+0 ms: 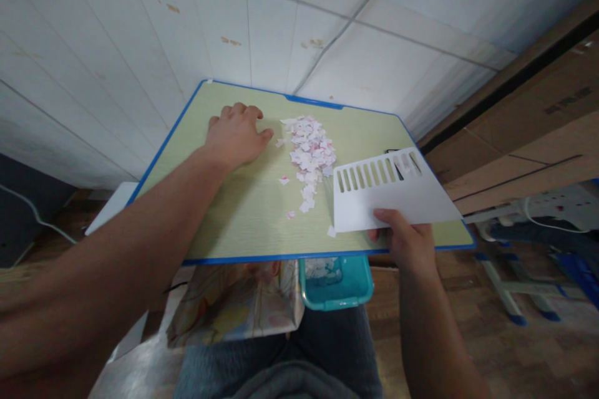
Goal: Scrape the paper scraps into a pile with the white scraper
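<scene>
In the head view a pile of torn paper scraps (pixel 309 148) lies on a pale green tabletop (pixel 243 218) with a blue edge. Left of the pile, my left hand (pixel 238 134) is low over the tabletop with its fingers apart and nothing in it. My right hand (pixel 408 242) pinches the near edge of a white slotted board (pixel 369 206), thumb on top. The board is tilted above the right part of the tabletop, its left end beside the scraps. A dark thing behind its slots is mostly hidden. A few loose scraps lie around the pile.
A teal plastic bin (pixel 339 290) with paper pieces inside sits below the table's front edge, beside a patterned cloth or bag (pixel 243 305). A white wall (pixel 276 25) stands behind the table. Cardboard boxes (pixel 524 131) are stacked at the right.
</scene>
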